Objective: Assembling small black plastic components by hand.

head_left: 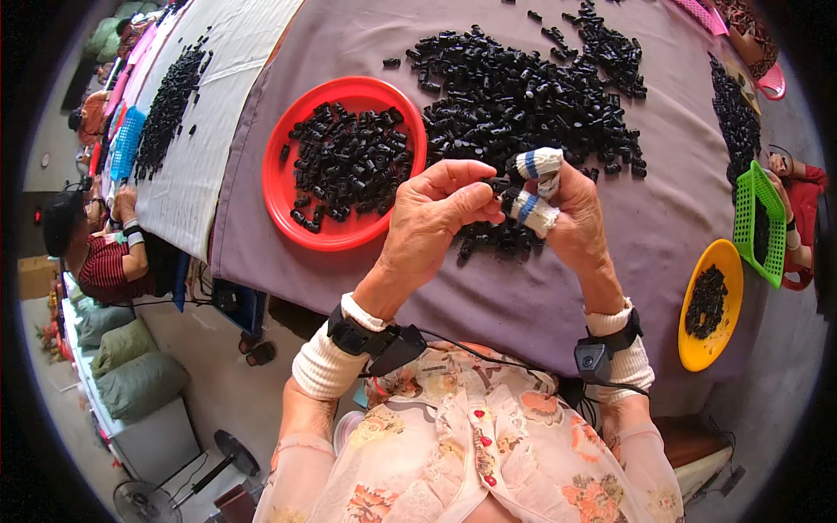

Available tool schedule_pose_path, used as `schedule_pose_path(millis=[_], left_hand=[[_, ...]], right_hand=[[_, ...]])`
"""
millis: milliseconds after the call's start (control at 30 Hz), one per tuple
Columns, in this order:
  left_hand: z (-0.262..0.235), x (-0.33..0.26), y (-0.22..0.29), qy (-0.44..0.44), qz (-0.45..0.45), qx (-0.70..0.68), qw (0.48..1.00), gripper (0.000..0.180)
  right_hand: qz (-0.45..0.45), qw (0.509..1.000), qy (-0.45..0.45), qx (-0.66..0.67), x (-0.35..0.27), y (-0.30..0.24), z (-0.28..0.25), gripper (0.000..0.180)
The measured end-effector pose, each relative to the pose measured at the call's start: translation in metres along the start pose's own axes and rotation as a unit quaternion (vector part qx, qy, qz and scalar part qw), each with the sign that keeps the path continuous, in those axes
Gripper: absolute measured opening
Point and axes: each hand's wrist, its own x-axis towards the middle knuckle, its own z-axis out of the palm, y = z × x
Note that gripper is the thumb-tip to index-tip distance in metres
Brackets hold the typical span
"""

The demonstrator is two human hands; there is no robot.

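- A mauve-grey cloth (663,200) is spread across the upper middle of the frame.
- Black small parts (523,83) are heaped at upper centre.
- A red round plate (281,187), left of centre, is filled with black pieces.
- White finger wraps (534,187) with blue stripes are seen at centre.
- A yellow plate (697,340) and a green basket (748,213) are found at right.
- A cream floral-patterned garment (471,444), with orange and pink blossoms, is seen at the bottom.
- Black wrist bands (353,336) over white cuffs are worn.

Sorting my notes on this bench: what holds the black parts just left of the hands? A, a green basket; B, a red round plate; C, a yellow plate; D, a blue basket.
B: the red round plate, full of small black parts, sits just left of the left hand.
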Motion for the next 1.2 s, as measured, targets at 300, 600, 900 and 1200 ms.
schedule_pose_path(millis=[300,600,900,1200], left_hand=[[0.0,-0.003,0.004,-0.009,-0.003,-0.08,0.997,0.022],[-0.001,-0.005,0.008,-0.063,0.002,-0.034,0.997,0.021],[0.002,-0.006,0.012,-0.054,0.002,0.016,0.998,0.019],[0.0,-0.005,0.012,-0.058,-0.004,0.029,0.998,0.018]], right_hand=[[-0.005,0.997,-0.047,-0.055,-0.008,0.002,-0.009,0.024],[0.012,0.983,-0.138,-0.121,0.002,-0.012,-0.013,0.031],[-0.002,0.971,-0.19,-0.148,0.01,-0.013,-0.011,0.035],[-0.01,0.968,-0.193,-0.159,0.01,-0.008,-0.009,0.04]])
